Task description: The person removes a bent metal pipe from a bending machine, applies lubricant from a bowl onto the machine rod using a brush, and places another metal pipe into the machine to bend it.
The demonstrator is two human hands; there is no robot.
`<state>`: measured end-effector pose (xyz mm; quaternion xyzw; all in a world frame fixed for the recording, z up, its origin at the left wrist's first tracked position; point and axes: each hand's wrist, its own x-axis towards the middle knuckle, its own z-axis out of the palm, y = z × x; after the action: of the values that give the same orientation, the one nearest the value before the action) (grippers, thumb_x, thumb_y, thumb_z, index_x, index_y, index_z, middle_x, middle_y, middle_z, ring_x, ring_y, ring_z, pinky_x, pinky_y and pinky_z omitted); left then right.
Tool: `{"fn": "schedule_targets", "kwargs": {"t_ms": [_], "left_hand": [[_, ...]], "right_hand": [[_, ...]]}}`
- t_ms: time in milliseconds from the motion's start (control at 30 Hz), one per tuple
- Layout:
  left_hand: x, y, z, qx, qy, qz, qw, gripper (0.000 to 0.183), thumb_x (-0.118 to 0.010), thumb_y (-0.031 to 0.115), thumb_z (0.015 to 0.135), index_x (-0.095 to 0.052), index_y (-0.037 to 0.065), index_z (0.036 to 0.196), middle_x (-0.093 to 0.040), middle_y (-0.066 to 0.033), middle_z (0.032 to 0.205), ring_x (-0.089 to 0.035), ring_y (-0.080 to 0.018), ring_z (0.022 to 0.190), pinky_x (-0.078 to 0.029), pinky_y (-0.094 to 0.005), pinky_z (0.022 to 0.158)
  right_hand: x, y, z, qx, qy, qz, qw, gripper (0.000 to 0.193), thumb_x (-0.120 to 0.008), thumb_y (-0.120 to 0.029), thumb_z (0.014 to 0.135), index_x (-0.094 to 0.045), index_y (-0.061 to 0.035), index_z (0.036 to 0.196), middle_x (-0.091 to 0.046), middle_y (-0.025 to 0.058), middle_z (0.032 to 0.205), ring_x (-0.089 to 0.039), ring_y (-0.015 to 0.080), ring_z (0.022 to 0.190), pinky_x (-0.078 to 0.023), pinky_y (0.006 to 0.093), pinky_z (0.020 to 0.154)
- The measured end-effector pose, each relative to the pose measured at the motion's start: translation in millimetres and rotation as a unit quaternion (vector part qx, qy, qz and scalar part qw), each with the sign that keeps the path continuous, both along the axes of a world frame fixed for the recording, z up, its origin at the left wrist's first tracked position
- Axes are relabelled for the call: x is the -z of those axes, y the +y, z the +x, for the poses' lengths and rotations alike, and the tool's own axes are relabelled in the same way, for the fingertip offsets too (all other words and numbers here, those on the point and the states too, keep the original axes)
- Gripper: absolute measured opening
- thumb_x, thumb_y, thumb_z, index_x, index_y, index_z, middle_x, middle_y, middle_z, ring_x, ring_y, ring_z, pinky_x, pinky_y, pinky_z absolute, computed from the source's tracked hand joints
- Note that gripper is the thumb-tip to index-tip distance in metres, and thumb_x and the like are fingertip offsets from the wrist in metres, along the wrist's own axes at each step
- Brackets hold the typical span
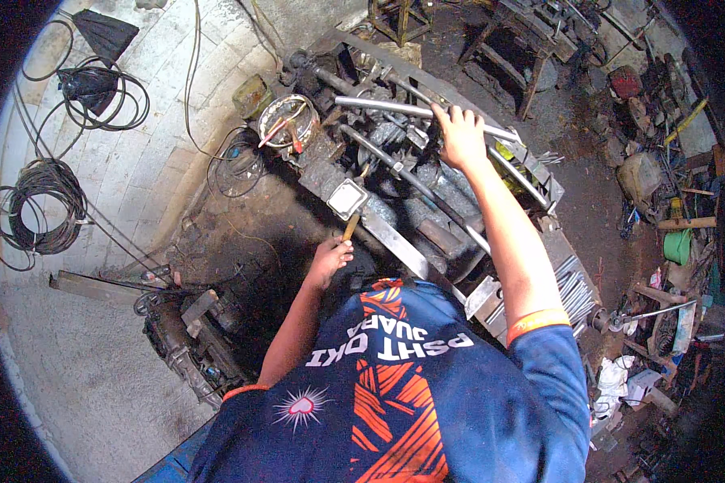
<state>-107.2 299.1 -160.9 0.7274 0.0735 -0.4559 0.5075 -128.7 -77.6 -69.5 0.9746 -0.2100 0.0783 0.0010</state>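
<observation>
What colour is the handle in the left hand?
The handle is yellowish brown, clearest in head view.

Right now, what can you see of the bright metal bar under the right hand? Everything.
Bright metal bar: long, slim, silver-grey, smooth and shiny; solid or hollow, can't tell. It lies roughly left to right, its right end nearer the wearer. The left end sits just right of the round bucket. The right hand lies over it right of its middle, hiding a short stretch; how firmly it grips isn't clear.
</observation>
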Motion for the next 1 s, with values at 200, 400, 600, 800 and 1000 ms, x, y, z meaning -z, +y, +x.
{"fn": "schedule_targets", "kwargs": {"t_ms": [200,400,600,800,1000], "left_hand": [[-4,0,-1,0.012,-0.002,0.004,1.0,0.046,-0.061,0.03,0.089,-0.049,0.003,0.125,-0.065,-0.005,0.1,-0.064,-0.0132,0.081,-0.049,-0.0247,0.07],[-2,1,0,0.007,0.01,-0.004,1.0,0.052,-0.062,0.031,0.089,-0.045,0.003,0.129,-0.065,-0.0068,0.103,-0.064,-0.0142,0.083,-0.049,-0.0257,0.071],[4,0,0,0.003,0.004,0.0,1.0,0.056,-0.062,0.032,0.089,-0.042,0.001,0.131,-0.066,-0.0077,0.103,-0.064,-0.0146,0.084,-0.05,-0.0264,0.072],[10,2,5,0.014,0.003,0.005,1.0,0.054,-0.063,0.031,0.088,-0.045,0.002,0.13,-0.066,-0.006,0.099,-0.065,-0.0129,0.08,-0.05,-0.0238,0.067],[5,-1,4,0.009,0.004,0.005,1.0,0.048,-0.063,0.029,0.089,-0.048,0.003,0.127,-0.066,-0.0055,0.098,-0.064,-0.0121,0.078,-0.05,-0.0233,0.066]], "right_hand": [[-3,-1,1,-0.006,0.003,0.006,1.0,0.08,-0.07,-0.007,0.067,-0.039,-0.0247,0.139,-0.05,0.0106,0.118,-0.047,0.031,0.112,-0.035,0.0516,0.1],[-1,-2,4,-0.011,-0.005,0.0,1.0,0.082,-0.072,-0.007,0.066,-0.039,-0.0246,0.139,-0.05,0.0105,0.118,-0.047,0.0311,0.112,-0.035,0.052,0.099],[-5,2,5,-0.005,0.002,0.006,1.0,0.082,-0.072,-0.007,0.066,-0.039,-0.025,0.139,-0.05,0.0105,0.118,-0.047,0.0312,0.113,-0.035,0.0517,0.099],[-1,2,3,-0.001,-0.008,0.007,1.0,0.082,-0.072,-0.007,0.066,-0.039,-0.0248,0.139,-0.049,0.0107,0.119,-0.046,0.0313,0.114,-0.034,0.0512,0.1],[2,0,2,0.003,-0.004,0.01,1.0,0.084,-0.073,-0.008,0.065,-0.038,-0.025,0.139,-0.049,0.0107,0.121,-0.045,0.0316,0.116,-0.033,0.0514,0.101]]}}
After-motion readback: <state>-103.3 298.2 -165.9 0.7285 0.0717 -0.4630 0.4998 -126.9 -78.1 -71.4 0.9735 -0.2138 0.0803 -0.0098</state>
